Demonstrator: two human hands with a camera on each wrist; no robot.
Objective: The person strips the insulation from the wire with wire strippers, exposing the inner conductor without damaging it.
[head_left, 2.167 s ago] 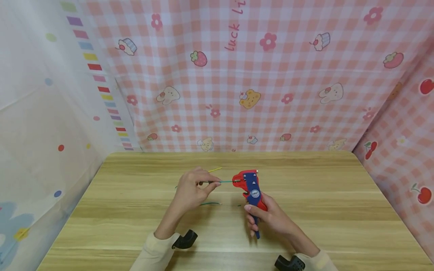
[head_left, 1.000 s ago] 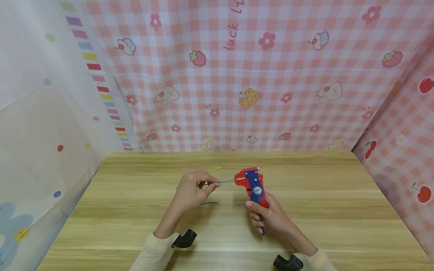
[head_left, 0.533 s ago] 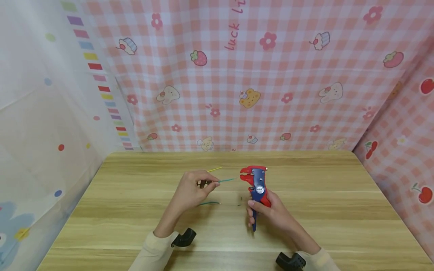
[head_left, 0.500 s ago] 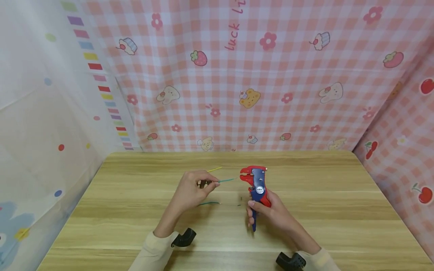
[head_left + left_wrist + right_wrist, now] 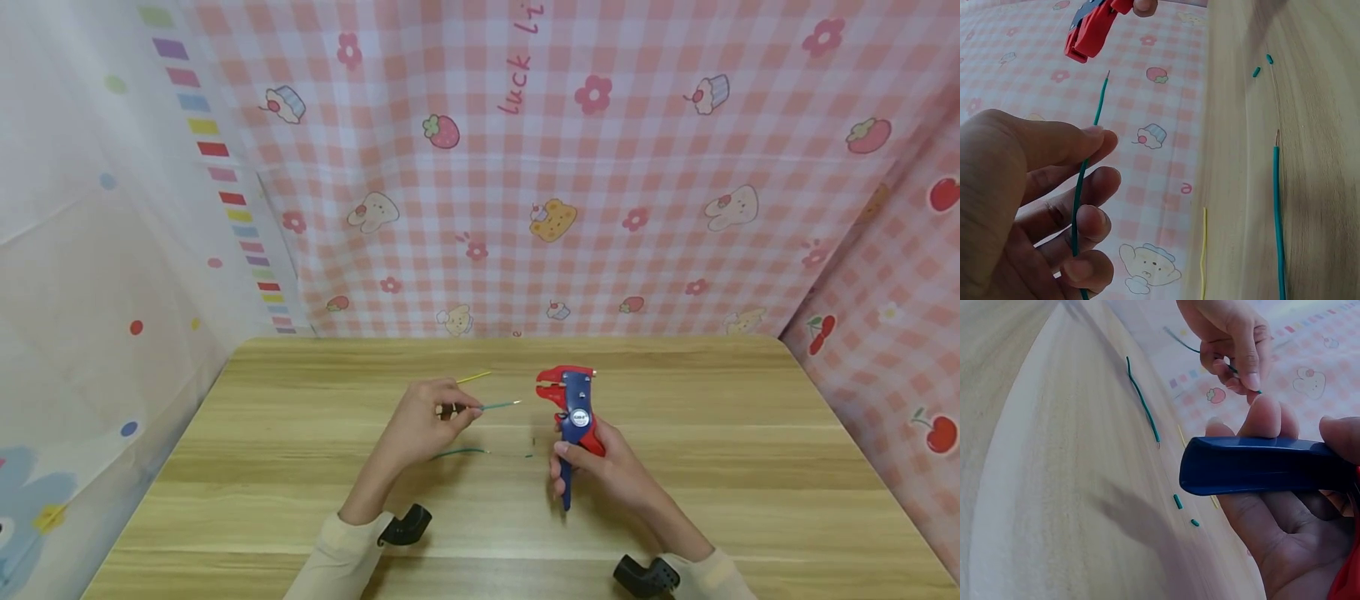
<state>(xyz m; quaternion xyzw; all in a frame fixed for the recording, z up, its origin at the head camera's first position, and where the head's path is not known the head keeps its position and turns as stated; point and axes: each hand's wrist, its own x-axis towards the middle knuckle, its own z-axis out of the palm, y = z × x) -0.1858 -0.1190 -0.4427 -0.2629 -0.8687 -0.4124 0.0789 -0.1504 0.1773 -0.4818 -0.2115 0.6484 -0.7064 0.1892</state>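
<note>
I see left hand (image 5: 429, 422) pinching green wire (image 5: 1078, 187), bare tip (image 5: 1108, 73) toward right hand (image 5: 606, 468), which grips wire stripper's (image 5: 577, 400) handle (image 5: 1260, 465). Wire's likely light, bendy: hold insulation (image 5: 1102, 100).

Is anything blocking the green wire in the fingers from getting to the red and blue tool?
No, nothing visible. The left hand pinches the green wire, its end toward the tool in the right hand, with only a gap between. The green scraps lie on the table, out of the way.
</note>
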